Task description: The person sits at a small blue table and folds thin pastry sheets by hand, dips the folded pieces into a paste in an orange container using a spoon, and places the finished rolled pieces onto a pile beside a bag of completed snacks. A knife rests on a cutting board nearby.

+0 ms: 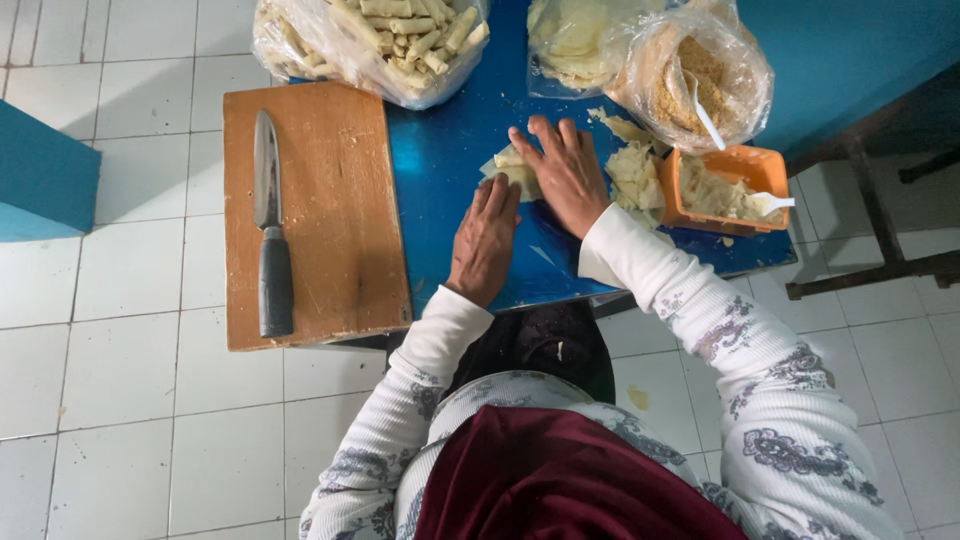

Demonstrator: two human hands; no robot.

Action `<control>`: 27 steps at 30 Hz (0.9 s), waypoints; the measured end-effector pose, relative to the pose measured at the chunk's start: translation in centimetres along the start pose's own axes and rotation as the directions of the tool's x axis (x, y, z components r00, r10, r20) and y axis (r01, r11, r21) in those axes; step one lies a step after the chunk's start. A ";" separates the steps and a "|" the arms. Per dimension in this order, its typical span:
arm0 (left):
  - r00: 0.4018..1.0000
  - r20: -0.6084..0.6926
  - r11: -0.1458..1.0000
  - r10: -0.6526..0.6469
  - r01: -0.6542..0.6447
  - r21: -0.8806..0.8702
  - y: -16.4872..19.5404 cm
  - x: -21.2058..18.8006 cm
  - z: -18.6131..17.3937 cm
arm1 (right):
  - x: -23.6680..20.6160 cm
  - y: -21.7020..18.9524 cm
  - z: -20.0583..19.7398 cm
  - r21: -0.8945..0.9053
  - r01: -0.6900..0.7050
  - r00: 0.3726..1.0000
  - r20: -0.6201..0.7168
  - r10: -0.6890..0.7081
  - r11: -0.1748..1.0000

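On the blue table (pixel 440 170) lies a pale thin wrapper (pixel 508 163), partly folded. My left hand (pixel 485 240) presses its near edge with flat fingers. My right hand (pixel 565 175) lies palm down over its right side, fingers spread. Both hands rest on the wrapper rather than gripping it. Most of the wrapper is hidden under my hands.
A wooden cutting board (pixel 320 210) with a dark-handled knife (pixel 270 225) lies at the left. A clear bag of finished rolls (pixel 390 40) sits at the back. An orange tub (pixel 725 190) of filling, a bag of crumbs (pixel 700 75) and loose wrappers (pixel 635 175) stand at the right.
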State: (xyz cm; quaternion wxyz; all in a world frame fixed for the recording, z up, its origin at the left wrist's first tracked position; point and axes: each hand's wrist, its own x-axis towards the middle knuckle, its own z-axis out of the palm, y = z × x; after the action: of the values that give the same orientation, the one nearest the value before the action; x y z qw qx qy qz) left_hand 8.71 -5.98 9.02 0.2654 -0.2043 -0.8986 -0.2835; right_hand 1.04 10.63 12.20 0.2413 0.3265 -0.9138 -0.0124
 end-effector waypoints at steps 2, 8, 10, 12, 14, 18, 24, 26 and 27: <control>0.999 0.034 0.999 -0.037 0.038 -0.038 -0.1 -0.3 0.0 | 0.6 1.1 0.0 0.196 -0.039 0.999 -0.014 0.042 0.980; 0.998 0.053 1.000 -0.030 0.030 -0.003 0.0 -0.2 -0.3 | 1.4 2.0 -0.7 0.518 0.018 0.999 -0.049 0.008 0.855; 0.998 0.056 0.999 -0.032 0.031 0.010 0.1 -0.1 -0.2 | 1.4 1.5 -0.9 0.456 0.040 0.998 -0.068 -0.011 0.889; 0.998 0.051 0.999 -0.030 0.029 0.021 0.2 -0.1 -0.2 | 1.6 1.1 -1.0 0.371 0.039 0.998 -0.059 -0.018 0.928; 0.998 0.052 0.999 -0.026 0.025 0.019 0.1 -0.2 -0.2 | 1.9 1.2 -0.8 0.377 0.014 0.999 -0.037 0.000 0.926; 0.999 0.043 1.000 -0.016 0.015 0.026 0.0 -0.2 -0.2 | 2.9 2.8 0.2 0.715 -0.154 0.988 0.101 0.117 0.682; 0.999 0.025 1.000 -0.025 0.025 -0.011 0.1 -0.3 -0.4 | 5.9 6.6 0.5 0.704 -0.385 0.923 0.300 0.242 0.596; 1.000 0.013 1.000 -0.008 0.008 0.003 0.1 -0.1 -0.4 | 8.8 7.1 -0.3 0.761 -0.296 0.948 0.160 0.276 0.577; 1.000 0.010 1.000 -0.002 0.002 0.010 0.2 -0.1 -0.5 | 10.5 7.2 -1.0 0.783 -0.250 0.952 0.091 0.292 0.569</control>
State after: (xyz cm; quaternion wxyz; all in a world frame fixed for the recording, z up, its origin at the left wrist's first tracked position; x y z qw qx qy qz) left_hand 9.02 -6.16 9.37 0.2615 -0.2036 -0.9016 -0.2781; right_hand -9.80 10.09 18.94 0.0945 0.2555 -0.8587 0.4342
